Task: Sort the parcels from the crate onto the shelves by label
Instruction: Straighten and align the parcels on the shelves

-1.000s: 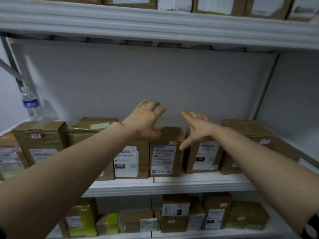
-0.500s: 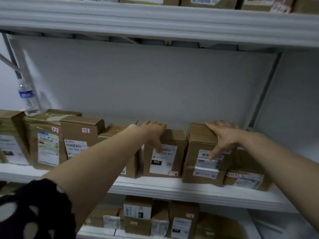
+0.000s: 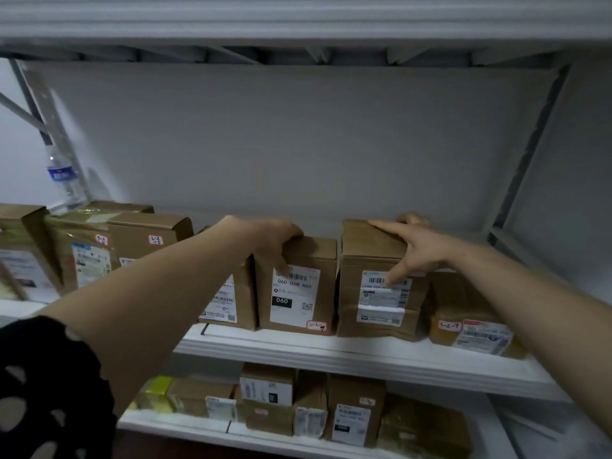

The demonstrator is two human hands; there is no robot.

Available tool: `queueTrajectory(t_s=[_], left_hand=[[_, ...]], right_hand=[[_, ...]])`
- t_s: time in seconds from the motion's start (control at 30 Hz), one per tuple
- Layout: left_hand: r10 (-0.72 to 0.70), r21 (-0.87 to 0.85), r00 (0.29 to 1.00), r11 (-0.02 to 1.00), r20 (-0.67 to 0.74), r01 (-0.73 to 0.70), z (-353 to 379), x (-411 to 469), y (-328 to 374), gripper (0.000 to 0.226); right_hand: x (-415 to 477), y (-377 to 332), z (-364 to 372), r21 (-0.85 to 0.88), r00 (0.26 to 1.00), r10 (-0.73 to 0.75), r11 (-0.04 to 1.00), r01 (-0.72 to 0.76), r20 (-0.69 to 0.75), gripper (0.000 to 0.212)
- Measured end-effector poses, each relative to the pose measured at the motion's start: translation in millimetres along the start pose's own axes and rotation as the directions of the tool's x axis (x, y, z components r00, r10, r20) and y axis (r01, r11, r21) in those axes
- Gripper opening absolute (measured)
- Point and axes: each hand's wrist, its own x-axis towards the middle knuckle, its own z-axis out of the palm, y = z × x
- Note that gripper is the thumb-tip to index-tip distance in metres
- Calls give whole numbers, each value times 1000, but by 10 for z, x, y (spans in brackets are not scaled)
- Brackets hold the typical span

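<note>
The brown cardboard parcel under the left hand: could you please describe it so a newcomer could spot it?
On the white middle shelf, look near the centre, where the left hand grips a brown cardboard parcel by its top. Unlike the taller cardboard parcel to its right, its white label carries a black block reading 060.

"060" on parcel label (image 3: 294, 294)
</note>
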Motion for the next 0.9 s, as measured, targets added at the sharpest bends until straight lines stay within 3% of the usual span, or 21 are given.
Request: queueTrajectory(t_s=[0.27,0.43,0.57,0.67,0.8,0.9], left_hand=[[36,-49,999,998,-21,-37,30,23,-71,86],[23,107,997,994,73,-31,-15,-47,-125,121],[-61,223,981,975,186,18,-85,-125,-303,134],[-36,251,990,968,136,0,-34,-153,-358,121],[49,243,999,969,13,-51,-5,-149,-292,88],[65,228,998,972,0,-63,-18,-143,-275,79]], right_hand=[[10,-5,-39,22,999,5,1000,-6,37,110],[14,22,-33,10,999,12,1000,-12,42,111],[65,9,-2,-6,999,7,1000,-7,41,112],[68,14,-6,-6,998,13,1000,-12,54,112],[55,17,-30,5,998,8,1000,-8,58,111],[34,26,-39,9,998,7,1000,-7,64,111]])
